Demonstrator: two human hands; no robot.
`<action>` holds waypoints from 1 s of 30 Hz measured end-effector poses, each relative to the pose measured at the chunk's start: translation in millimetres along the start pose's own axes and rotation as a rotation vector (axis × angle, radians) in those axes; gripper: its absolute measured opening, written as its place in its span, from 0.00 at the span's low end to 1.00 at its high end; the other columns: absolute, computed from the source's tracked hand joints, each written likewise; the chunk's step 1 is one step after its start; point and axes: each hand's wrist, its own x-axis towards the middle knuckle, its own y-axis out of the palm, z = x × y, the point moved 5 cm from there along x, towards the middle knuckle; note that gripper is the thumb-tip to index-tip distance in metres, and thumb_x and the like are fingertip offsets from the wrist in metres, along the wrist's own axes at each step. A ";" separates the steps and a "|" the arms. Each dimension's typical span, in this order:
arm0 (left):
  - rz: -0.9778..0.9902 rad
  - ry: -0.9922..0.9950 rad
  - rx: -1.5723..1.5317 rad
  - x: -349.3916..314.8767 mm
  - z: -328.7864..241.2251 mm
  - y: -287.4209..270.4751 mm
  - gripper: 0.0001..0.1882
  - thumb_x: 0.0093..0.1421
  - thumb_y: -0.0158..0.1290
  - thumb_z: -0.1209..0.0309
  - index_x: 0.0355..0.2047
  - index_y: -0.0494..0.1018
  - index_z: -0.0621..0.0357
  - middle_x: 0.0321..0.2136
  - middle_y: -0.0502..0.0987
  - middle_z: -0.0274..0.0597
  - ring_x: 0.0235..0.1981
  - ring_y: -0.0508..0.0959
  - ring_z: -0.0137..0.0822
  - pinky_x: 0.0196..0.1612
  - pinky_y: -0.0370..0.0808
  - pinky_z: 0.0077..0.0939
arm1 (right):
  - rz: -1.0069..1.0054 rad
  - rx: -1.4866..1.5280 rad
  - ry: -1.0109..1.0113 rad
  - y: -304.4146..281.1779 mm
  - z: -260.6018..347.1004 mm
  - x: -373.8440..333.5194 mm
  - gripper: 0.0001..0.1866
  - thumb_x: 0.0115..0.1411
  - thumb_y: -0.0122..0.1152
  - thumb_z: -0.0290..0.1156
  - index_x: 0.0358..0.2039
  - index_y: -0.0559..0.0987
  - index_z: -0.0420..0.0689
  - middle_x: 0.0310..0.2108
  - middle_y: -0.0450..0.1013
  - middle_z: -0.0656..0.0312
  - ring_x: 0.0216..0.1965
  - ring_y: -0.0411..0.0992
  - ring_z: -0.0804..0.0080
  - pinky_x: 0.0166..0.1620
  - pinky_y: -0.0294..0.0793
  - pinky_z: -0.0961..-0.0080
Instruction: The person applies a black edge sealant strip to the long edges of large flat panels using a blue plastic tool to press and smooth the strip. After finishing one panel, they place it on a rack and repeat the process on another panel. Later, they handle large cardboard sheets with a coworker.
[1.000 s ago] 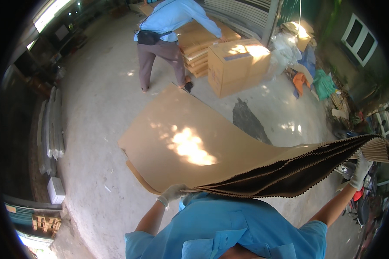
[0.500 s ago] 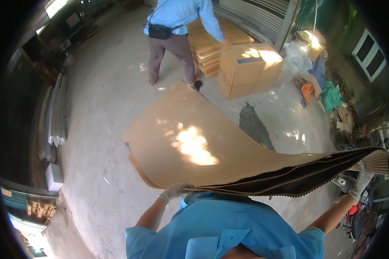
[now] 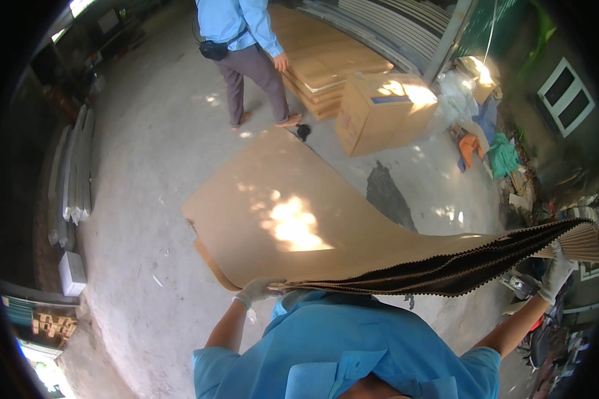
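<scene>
A stack of large brown cardboard sheets point(image 3: 246, 179) spans the space before me, with zigzag near edges and dark gaps between the layers. My gloved left hand point(image 3: 258, 290) is closed around the near left part of that edge. On the far right, my gloved right hand point(image 3: 558, 274) grips the raised, curled end from below; its fingers are partly hidden by the sheets. The sheets sag between my hands, and their far part slopes away over the concrete floor. Sunlight patches fall on the top sheet.
A person point(image 3: 243, 53) in a blue shirt stands beyond the sheets, beside piled flat cardboard point(image 3: 326, 53). A large carton point(image 3: 386, 113) stands right of them. Plastic bags and scraps point(image 3: 472, 143) line the right wall. Wrapped long panels point(image 3: 78, 166) and a white box point(image 3: 72, 272) are at left.
The other person has stepped left, and their hand has come away from the large carton. My view has shifted slightly; both my hands keep their hold on the sheets.
</scene>
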 end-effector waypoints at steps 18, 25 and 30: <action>-0.393 -0.165 0.340 -55.5 196.9 -112.1 0.44 0.46 0.73 0.56 0.64 0.69 0.38 0.64 0.70 0.44 0.64 0.69 0.50 0.67 0.66 0.42 | -0.081 -0.007 -0.174 95.9 205.3 -3.7 0.23 0.58 0.74 0.33 0.50 0.77 0.35 0.44 0.75 0.62 0.42 0.72 0.73 0.49 0.72 0.74; -0.434 -0.193 -0.227 -32.6 201.3 -107.4 0.22 0.55 0.69 0.65 0.50 0.81 0.55 0.44 0.84 0.45 0.48 0.82 0.40 0.52 0.76 0.31 | -0.087 0.028 -0.108 147.9 231.9 35.5 0.22 0.59 0.74 0.36 0.48 0.79 0.35 0.42 0.77 0.64 0.41 0.72 0.74 0.49 0.72 0.74; -0.740 -0.066 -0.275 13.5 152.1 -176.2 0.16 0.58 0.66 0.71 0.46 0.81 0.61 0.40 0.85 0.44 0.42 0.83 0.36 0.48 0.77 0.30 | 0.159 0.127 -0.245 282.6 279.7 123.2 0.19 0.59 0.74 0.35 0.46 0.82 0.37 0.39 0.79 0.67 0.38 0.74 0.80 0.46 0.73 0.80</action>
